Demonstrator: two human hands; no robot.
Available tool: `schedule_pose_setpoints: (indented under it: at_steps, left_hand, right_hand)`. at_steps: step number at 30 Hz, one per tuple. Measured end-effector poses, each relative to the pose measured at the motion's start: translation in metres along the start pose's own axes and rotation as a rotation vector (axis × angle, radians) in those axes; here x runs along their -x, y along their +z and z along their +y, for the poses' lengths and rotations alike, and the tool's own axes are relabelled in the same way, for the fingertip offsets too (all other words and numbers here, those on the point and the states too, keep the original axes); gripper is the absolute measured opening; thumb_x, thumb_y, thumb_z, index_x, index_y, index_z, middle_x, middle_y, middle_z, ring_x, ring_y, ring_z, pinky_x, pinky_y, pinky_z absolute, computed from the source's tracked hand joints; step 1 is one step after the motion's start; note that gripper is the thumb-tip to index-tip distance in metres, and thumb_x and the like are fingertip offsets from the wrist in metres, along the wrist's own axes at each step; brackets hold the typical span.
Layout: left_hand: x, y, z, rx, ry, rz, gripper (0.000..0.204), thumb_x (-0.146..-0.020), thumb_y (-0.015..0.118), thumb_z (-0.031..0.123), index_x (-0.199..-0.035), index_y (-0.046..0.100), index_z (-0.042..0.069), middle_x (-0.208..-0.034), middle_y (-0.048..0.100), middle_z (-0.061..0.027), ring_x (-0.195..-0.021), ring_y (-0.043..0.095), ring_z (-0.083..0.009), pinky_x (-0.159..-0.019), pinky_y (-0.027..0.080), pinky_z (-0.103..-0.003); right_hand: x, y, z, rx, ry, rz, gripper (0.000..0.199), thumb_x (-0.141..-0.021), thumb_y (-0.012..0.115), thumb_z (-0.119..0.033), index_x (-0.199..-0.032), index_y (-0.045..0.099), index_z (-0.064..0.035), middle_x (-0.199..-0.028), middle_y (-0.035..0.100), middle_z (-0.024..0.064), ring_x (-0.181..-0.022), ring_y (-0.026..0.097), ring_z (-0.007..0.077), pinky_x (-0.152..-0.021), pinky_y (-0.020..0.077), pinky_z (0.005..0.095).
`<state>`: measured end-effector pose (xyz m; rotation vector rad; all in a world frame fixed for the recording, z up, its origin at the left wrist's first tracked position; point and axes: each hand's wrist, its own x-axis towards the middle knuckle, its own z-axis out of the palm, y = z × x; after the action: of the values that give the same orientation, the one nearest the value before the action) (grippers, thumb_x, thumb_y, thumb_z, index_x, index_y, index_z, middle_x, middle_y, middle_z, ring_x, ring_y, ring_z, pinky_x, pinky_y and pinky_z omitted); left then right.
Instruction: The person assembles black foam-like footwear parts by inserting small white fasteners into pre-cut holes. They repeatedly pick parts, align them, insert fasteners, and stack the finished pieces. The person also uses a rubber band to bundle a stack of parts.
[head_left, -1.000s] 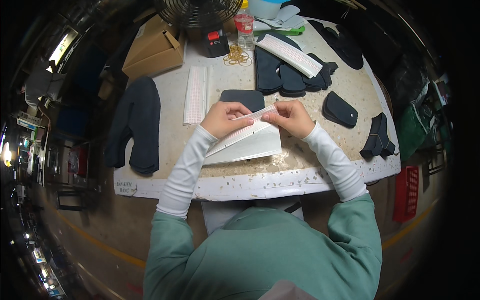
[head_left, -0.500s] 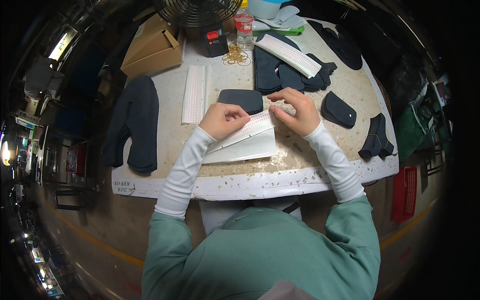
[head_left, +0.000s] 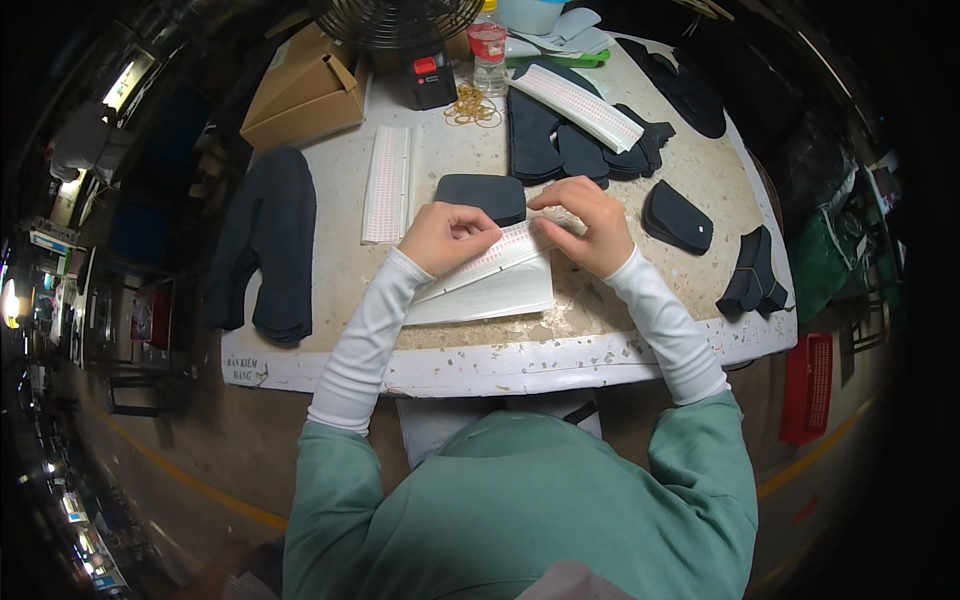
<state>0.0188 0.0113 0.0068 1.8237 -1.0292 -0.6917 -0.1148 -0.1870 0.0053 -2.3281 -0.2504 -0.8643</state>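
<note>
A strip of white sheet with rows of small red-printed stickers point(head_left: 490, 262) lies slanted across a plain white backing sheet point(head_left: 500, 297) near the table's front. My left hand point(head_left: 445, 238) pinches the strip's upper edge between thumb and fingertips. At the strip's right end is my right hand point(head_left: 590, 225), its thumb at the corner and its curved index finger held apart above it. Whether a small sticker clings to a fingertip is too small to tell. Just beyond both hands sits a stack of black rounded fabric pads point(head_left: 481, 194).
Another sticker sheet point(head_left: 388, 185) lies left of the pads, and a further sticker strip point(head_left: 578, 105) rests on black fabric pieces point(head_left: 535, 140). Black cut pieces point(head_left: 262, 240) lie far left. At the back stand a cardboard box point(head_left: 305, 95), a fan point(head_left: 400, 20) and a bottle point(head_left: 488, 60).
My right hand has shifted slightly left, its fingertips lower over the strip's end. My left hand keeps its pinch in nearly the same place.
</note>
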Motion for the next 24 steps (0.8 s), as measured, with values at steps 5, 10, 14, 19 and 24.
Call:
schedule_pose_setpoints:
  at_steps: [5,10,14,19,24]
  left_hand:
    - [-0.001,0.001,-0.001,-0.019,0.011,-0.007,0.016,-0.087,0.069,0.013,-0.087,0.071,-0.002,-0.070,0.064,0.0023,-0.059,0.051,0.0002,-0.052,0.040,-0.015]
    - [0.000,0.002,-0.002,-0.001,-0.006,-0.017,0.016,-0.087,0.069,0.013,-0.087,0.071,-0.002,-0.070,0.064,0.0020,-0.060,0.051,-0.0001,-0.053,0.041,-0.016]
    - [-0.001,0.004,-0.004,-0.004,0.016,-0.022,0.016,-0.087,0.069,0.013,-0.087,0.071,-0.003,-0.070,0.064,0.0015,-0.061,0.052,-0.0008,-0.053,0.042,-0.017]
    - [-0.002,0.005,-0.006,-0.020,0.014,-0.016,0.019,-0.083,0.070,0.019,-0.088,0.072,0.000,-0.071,0.069,-0.0044,-0.064,0.061,-0.0060,-0.062,0.050,-0.022]
    - [-0.002,0.006,-0.007,-0.001,-0.021,-0.036,0.020,-0.083,0.071,0.019,-0.088,0.073,0.001,-0.072,0.070,-0.0044,-0.064,0.061,-0.0061,-0.062,0.050,-0.022]
  right_hand:
    - [0.002,0.004,-0.007,0.023,0.019,-0.032,0.044,-0.076,0.069,0.000,-0.118,0.065,-0.0095,-0.090,0.070,0.0065,-0.087,0.065,0.0206,-0.078,0.0512,0.0316]
    - [0.004,0.007,-0.007,-0.129,0.090,-0.028,0.053,-0.076,0.069,0.003,-0.127,0.060,-0.0101,-0.096,0.066,0.0072,-0.085,0.066,0.0176,-0.077,0.0532,0.0304]
    - [0.006,0.014,-0.009,-0.134,-0.002,-0.045,0.062,-0.074,0.065,0.009,-0.132,0.054,-0.0102,-0.108,0.057,0.0117,-0.082,0.066,0.0185,-0.075,0.0544,0.0284]
    - [0.009,0.016,-0.012,-0.190,0.080,-0.031,0.065,-0.075,0.064,0.010,-0.136,0.051,-0.0090,-0.109,0.050,0.0100,-0.084,0.067,0.0148,-0.077,0.0527,0.0250]
    - [0.009,0.017,-0.012,-0.441,0.314,0.019,0.066,-0.075,0.062,0.009,-0.137,0.049,-0.0088,-0.109,0.048,0.0095,-0.085,0.066,0.0147,-0.078,0.0521,0.0253]
